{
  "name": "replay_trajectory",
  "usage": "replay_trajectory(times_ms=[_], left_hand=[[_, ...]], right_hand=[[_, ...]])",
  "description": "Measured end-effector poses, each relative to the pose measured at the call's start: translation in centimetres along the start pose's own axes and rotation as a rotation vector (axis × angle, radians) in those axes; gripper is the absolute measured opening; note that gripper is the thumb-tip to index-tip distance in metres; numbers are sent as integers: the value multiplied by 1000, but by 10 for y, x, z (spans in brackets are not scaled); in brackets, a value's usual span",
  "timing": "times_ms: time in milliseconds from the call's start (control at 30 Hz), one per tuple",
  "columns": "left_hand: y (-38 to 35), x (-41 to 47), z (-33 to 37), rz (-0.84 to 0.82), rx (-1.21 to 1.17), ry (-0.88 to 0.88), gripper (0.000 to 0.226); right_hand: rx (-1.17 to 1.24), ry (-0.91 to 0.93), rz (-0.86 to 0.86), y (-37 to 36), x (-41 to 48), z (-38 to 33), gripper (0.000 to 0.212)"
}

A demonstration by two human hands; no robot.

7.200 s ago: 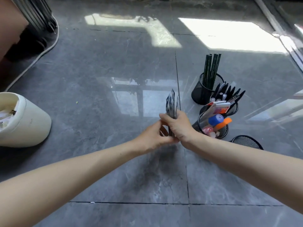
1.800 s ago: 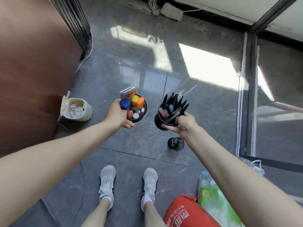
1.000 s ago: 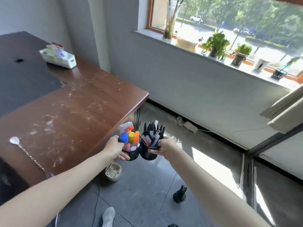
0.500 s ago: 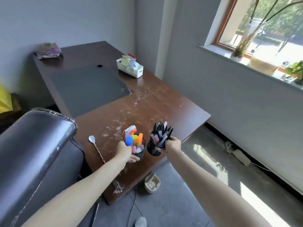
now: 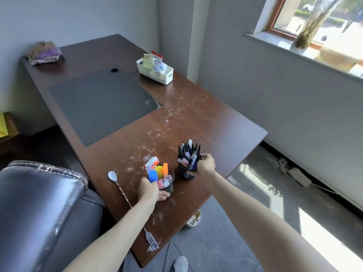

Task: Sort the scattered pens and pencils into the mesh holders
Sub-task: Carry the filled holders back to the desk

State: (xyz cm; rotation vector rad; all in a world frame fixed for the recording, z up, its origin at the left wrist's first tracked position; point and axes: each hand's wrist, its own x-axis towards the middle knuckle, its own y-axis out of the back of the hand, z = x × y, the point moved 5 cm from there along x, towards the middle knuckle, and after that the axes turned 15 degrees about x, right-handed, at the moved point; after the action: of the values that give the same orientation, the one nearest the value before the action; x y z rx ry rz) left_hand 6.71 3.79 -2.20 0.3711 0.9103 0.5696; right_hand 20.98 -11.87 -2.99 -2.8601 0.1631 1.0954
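My left hand grips a black mesh holder filled with coloured markers: blue, yellow and orange caps stick out with a red-and-white box. My right hand grips a second black mesh holder packed with dark pens standing tip up. Both holders sit low over the near end of the brown wooden desk; whether they touch it I cannot tell.
A long-handled spoon-fork lies on the desk left of my left hand. A dark desk mat, a white basket and a crumpled bundle lie farther back. A black leather chair stands at my left. A small bin is on the floor.
I rose from the floor with one holder in each hand, turned to the desk, and brought both holders down over its near end.
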Motion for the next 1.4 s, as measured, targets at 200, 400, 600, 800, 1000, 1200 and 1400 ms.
replay_trajectory(times_ms=[200,400,600,800,1000,1200,1400], left_hand=[[-4,13,5,14,-31,13,37],[-7,22,7,28,-70,28,37],[-12,27,8,44,-71,32,39],[-18,28,8,56,-39,34,42],[-24,28,9,42,-59,35,43],[-27,23,9,18,-86,37,47],[-42,-4,-4,42,-121,60,41]], right_hand=[[-79,36,-41,-12,9,-11,36],[-128,62,-88,-23,15,-14,41],[-172,72,-99,-24,19,-13,39],[-218,86,-136,-21,22,-14,36],[-181,75,-158,-16,29,-4,32],[-171,96,-139,-6,28,4,37],[-100,39,-181,25,14,11,23]])
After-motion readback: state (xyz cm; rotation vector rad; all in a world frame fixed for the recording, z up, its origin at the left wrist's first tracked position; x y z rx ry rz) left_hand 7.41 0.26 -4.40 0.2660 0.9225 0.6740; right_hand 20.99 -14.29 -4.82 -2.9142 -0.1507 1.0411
